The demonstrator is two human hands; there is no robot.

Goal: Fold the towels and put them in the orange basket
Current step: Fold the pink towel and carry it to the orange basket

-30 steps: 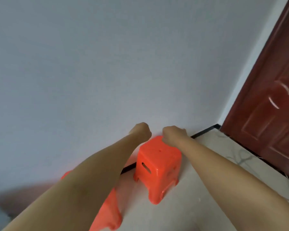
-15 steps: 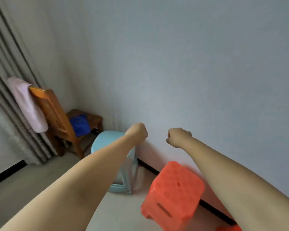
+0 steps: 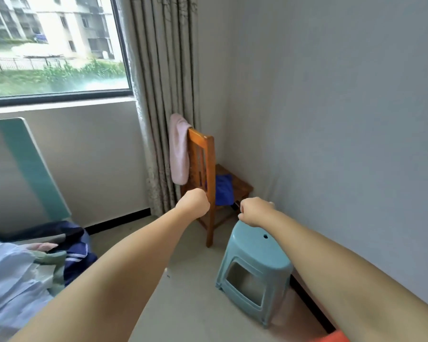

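A pink towel (image 3: 179, 154) hangs over the back of a wooden chair (image 3: 202, 169) in the room's corner. A blue towel (image 3: 224, 190) lies on the chair's seat. My left hand (image 3: 194, 202) is a closed fist held out in front of the chair back, holding nothing. My right hand (image 3: 253, 211) is also a fist, out above a light blue stool (image 3: 255, 257), and empty. No orange basket is in view.
A grey curtain (image 3: 163, 82) hangs beside the window behind the chair. A bed with blue and dark bedding (image 3: 30, 267) fills the lower left. An orange stool's edge (image 3: 336, 338) shows at the bottom right. Bare floor lies between the bed and the blue stool.
The view has swung left from the orange stools to the corner with the chair, window and bed. Both fists stay held out in front, empty.
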